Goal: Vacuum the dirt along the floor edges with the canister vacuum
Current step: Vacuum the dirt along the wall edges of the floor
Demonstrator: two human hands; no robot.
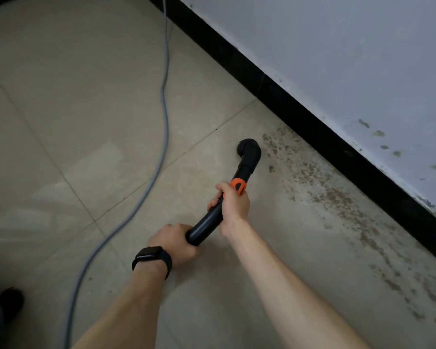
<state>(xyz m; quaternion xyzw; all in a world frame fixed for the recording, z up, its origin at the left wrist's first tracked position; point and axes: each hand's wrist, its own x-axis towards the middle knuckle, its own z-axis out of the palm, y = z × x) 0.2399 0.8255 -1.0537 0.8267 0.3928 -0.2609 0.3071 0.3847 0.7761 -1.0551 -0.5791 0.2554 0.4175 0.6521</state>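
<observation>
Dirt (pixel 337 197) speckles the tiled floor (pixel 73 84) along the black skirting (pixel 312 127), right of frame; left hand (pixel 176 245) and right hand (pixel 233 205) grip the vacuum wand (pixel 207 222) mid-frame, nozzle (pixel 248 149) beside the dirt, grey hose (pixel 165 96) lying left.

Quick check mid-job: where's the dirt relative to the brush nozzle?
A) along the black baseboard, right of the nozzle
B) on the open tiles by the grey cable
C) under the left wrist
A: the brown dirt forms a band along the black baseboard, to the right of the brush nozzle.
</observation>
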